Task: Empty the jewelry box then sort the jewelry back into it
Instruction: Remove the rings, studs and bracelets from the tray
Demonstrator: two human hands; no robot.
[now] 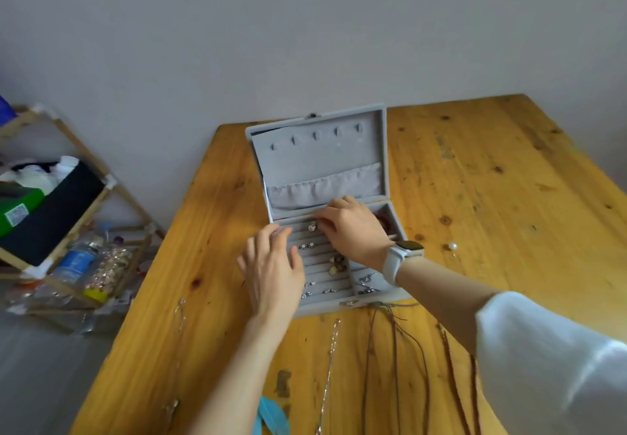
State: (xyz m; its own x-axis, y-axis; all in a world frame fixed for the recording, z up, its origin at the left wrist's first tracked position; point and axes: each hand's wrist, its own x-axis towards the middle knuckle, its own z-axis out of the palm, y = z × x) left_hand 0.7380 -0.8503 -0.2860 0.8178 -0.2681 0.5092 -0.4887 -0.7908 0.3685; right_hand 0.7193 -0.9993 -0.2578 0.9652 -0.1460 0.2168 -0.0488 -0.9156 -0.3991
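A grey velvet jewelry box (380, 295) stands open on the wooden table (492, 197), its lid (319, 159) upright with hooks and a pocket. Rings and earrings (337, 265) sit in the padded slot rows. My right hand (353, 231), a white watch on its wrist, reaches over the back rows, and its fingertips touch a small ring (312, 227) there. My left hand (271, 271) rests with relaxed fingers on the box's left side. Several necklaces and cords (373, 349) lie on the table in front of the box.
A pearl earring (453, 247) lies on the table right of the box. A blue feather piece (271, 416) sits at the near edge. A thin chain (179, 315) lies at the left. A wooden shelf (84, 197) with bottles and boxes stands left of the table.
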